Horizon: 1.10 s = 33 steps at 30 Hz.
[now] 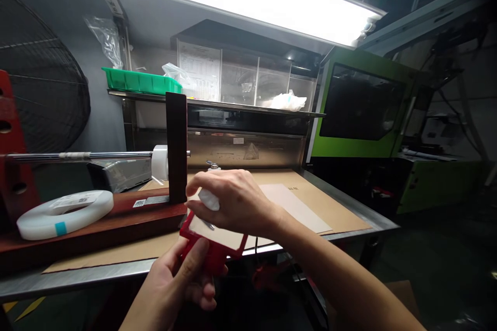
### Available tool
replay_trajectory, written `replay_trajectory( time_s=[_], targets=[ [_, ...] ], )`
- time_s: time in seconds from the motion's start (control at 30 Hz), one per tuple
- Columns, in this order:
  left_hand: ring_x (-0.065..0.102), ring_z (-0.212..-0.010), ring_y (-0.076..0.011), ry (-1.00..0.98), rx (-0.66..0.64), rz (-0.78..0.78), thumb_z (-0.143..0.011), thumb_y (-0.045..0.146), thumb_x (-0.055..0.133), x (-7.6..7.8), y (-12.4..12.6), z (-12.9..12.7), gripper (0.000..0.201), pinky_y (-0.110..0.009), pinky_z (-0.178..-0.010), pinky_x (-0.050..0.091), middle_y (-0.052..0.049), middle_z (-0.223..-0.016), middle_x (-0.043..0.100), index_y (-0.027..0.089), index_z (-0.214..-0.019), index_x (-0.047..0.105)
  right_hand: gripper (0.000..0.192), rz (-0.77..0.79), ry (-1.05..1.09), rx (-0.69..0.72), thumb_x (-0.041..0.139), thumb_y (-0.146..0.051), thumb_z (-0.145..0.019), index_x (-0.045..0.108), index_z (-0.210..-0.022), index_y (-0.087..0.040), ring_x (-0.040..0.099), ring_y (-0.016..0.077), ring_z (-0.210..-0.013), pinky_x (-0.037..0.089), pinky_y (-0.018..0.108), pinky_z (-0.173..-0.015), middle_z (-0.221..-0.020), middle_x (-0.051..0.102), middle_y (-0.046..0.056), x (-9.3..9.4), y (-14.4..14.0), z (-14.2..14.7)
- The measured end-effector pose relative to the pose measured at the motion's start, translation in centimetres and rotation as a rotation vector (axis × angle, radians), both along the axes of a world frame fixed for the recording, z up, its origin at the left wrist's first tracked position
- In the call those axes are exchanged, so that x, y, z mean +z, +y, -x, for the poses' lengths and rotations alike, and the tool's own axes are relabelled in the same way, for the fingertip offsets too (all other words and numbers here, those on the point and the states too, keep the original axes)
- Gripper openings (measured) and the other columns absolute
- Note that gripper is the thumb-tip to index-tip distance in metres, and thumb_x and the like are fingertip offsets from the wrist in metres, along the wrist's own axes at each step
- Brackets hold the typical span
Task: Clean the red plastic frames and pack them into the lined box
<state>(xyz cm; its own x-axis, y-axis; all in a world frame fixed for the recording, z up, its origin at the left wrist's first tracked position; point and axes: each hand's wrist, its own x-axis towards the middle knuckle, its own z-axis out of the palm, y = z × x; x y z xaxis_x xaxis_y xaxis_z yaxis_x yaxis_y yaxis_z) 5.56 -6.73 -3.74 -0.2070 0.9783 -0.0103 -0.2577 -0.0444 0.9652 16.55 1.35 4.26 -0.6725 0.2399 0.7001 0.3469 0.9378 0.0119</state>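
My left hand (pixel 176 274) grips a red plastic frame-shaped part (pixel 212 256) at its near left side, thumb on top. The part is tilted in front of the bench edge, and a pale surface shows through its opening. Above it, my right hand (pixel 236 199) is closed with thumb and index finger curled together. A soft-looking white piece (pixel 208 199) shows in its grasp; whether it is cloth or tissue I cannot tell. A small shiny metallic sliver (pixel 208 225) shows just below the right fingers, over the opening; what it belongs to is hidden.
Left on the bench stands a dark red wooden stand (pixel 176 150) with a metal rod (pixel 97 155) and white roll (pixel 159 163). A roll of clear film (pixel 66 214) lies on its base. Cardboard (pixel 341 217) covers the bench; a green tray (pixel 140 81) sits on the shelf.
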Motion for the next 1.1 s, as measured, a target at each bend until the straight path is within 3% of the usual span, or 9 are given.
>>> replay_trajectory(
  time_s=[0.17,0.3,0.4,0.53,0.77,0.9,1.1],
  targets=[
    [0.051,-0.041,-0.0122,-0.105,0.096,0.036,-0.066,0.054,0.069,0.3,0.2,0.9,0.044,-0.021,-0.037,0.045,-0.01,-0.057,0.069,0.011,-0.074,0.067,0.004,0.169,0.262,0.061,0.061,-0.021,-0.081,0.063,-0.079,-0.018,0.057,0.0098,-0.064,0.04,0.02,-0.061,-0.075,0.066,-0.001,-0.5,-0.3,-1.8],
    [0.059,-0.047,-0.0132,-0.214,0.212,-0.065,-0.078,0.041,0.063,0.6,0.2,1.3,0.031,-0.021,-0.046,0.054,-0.006,-0.067,0.074,0.015,-0.094,0.066,0.008,0.426,0.447,0.079,0.061,-0.023,-0.081,0.063,-0.078,-0.016,0.048,0.0073,-0.05,0.037,0.018,-0.047,-0.063,0.059,-0.002,-2.5,-0.7,-3.3],
    [0.064,-0.052,-0.0141,-0.308,0.28,-0.147,-0.082,0.036,0.058,0.8,0.4,1.0,0.024,-0.022,-0.054,0.057,-0.006,-0.069,0.075,0.016,-0.093,0.065,0.011,0.556,0.543,0.11,0.061,-0.026,-0.08,0.063,-0.078,-0.015,0.045,0.0064,-0.047,0.035,0.017,-0.043,-0.059,0.055,-0.003,-4.0,-0.9,-3.2],
    [0.068,-0.06,-0.0167,-0.329,0.331,-0.203,-0.079,0.041,0.061,0.6,0.8,0.3,0.027,-0.025,-0.063,0.06,-0.005,-0.073,0.076,0.016,-0.091,0.065,0.012,0.598,0.588,0.114,0.06,-0.028,-0.081,0.063,-0.078,-0.016,0.043,0.006,-0.046,0.033,0.016,-0.042,-0.056,0.052,-0.004,-4.6,-1.0,-2.2],
    [0.071,-0.069,-0.0194,-0.269,0.388,-0.214,-0.078,0.05,0.06,-0.1,0.3,-0.8,0.033,-0.028,-0.069,0.06,0.002,-0.078,0.076,0.023,-0.098,0.065,0.012,0.625,0.587,0.125,0.063,-0.029,-0.079,0.066,-0.079,-0.017,0.052,0.0098,-0.058,0.04,0.019,-0.05,-0.068,0.061,0.0,-3.6,-0.9,-1.2],
    [0.071,-0.07,-0.0184,-0.247,0.458,-0.142,-0.079,0.051,0.057,0.4,-0.1,-1.6,0.034,-0.024,-0.067,0.059,0.003,-0.08,0.076,0.023,-0.098,0.064,0.014,0.644,0.562,0.131,0.065,-0.032,-0.078,0.066,-0.078,-0.018,0.056,0.0115,-0.066,0.042,0.02,-0.055,-0.075,0.064,0.001,-3.3,-0.8,-0.8],
    [0.072,-0.074,-0.0183,-0.224,0.467,-0.13,-0.079,0.05,0.059,0.4,-0.3,-1.8,0.032,-0.019,-0.063,0.058,0.003,-0.075,0.077,0.022,-0.093,0.064,0.018,0.665,0.541,0.117,0.064,-0.034,-0.078,0.065,-0.074,-0.017,0.052,0.0095,-0.058,0.04,0.02,-0.053,-0.069,0.061,-0.001,-3.0,-0.7,-0.5]
  ],
)
